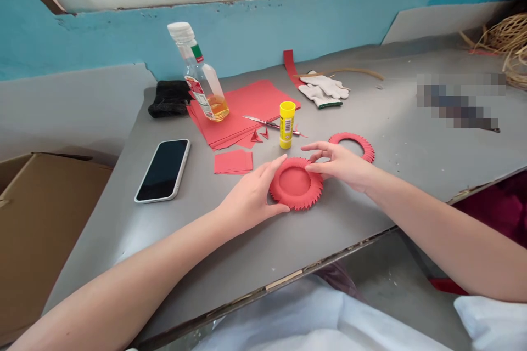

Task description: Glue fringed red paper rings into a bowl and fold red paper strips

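Red paper disc [295, 181], pleated rim, lies flat on grey table [230, 274] between both hands. Round, so no long axis. From left hand [256, 192] it's directly right; from right hand [337, 163], left and slightly toward the body. Left hand is the closer one: spread wide, thumb on near rim, fingers at far-left edge, holding it. Right thumb touches far-right rim, fingers loosely parted; can't tell if it pinches. Glue stick [287, 125] upright behind disc; pleated red ring [366, 145] past right hand.
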Available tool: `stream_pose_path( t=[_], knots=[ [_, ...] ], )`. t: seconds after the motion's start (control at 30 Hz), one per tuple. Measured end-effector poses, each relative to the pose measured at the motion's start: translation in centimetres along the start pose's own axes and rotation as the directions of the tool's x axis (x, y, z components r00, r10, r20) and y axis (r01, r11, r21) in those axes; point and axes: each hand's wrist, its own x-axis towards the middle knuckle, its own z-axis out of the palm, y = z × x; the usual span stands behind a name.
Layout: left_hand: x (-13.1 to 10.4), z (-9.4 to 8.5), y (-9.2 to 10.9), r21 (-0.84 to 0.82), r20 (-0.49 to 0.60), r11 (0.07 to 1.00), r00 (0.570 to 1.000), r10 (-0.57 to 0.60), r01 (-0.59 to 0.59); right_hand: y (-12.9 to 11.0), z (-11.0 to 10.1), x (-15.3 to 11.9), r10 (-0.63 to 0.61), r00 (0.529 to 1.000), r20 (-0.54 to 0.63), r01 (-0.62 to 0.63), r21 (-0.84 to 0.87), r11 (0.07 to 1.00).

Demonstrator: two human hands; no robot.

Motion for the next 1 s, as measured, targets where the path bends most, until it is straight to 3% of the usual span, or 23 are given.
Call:
stream_pose_path(
  t=[0.1,0.17,0.23,0.3,0.37,0.43,0.63,0.77,1.0],
  knots=[
    [0.1,-0.1,0.1,-0.113,-0.029,0.993,0.998,-0.047,0.043,-0.1,0.2,-0.2,-0.007,1.000,-0.008,0.008,0.068,0.998],
    [0.3,-0.2,0.0,-0.301,-0.079,0.945,0.984,-0.157,0.127,-0.2,0.2,-0.3,-0.047,0.999,-0.025,0.050,0.115,0.992],
    [0.5,-0.3,0.0,-0.550,-0.070,0.804,0.948,-0.311,0.224,-0.5,0.3,-0.6,-0.100,0.993,-0.055,0.107,0.145,0.984],
    [0.6,-0.5,0.0,-0.732,0.026,0.614,0.912,-0.408,0.296,-0.9,0.3,-0.8,-0.138,0.987,-0.076,0.149,0.156,0.976],
    [0.7,-0.7,0.1,-0.812,0.107,0.489,0.905,-0.411,0.318,-1.3,0.4,-1.0,-0.151,0.985,-0.080,0.162,0.162,0.973],
    [0.7,-0.7,0.1,-0.845,0.108,0.445,0.911,-0.398,0.295,-1.5,0.5,-1.2,-0.151,0.986,-0.072,0.161,0.176,0.971],
    [0.6,-0.4,0.1,-0.879,-0.008,0.433,0.904,-0.428,0.198,-1.9,0.9,-1.6,-0.130,0.991,-0.039,0.136,0.240,0.961],
    [0.7,-0.5,0.3,-0.868,-0.070,0.466,0.886,-0.458,0.172,-2.1,1.4,-2.1,-0.168,0.984,-0.064,0.178,0.222,0.959],
    [0.6,-0.6,0.6,-0.828,-0.166,0.553,0.902,-0.399,0.093,-2.1,1.6,-2.6,-0.204,0.972,-0.118,0.225,0.206,0.952]
  ],
)
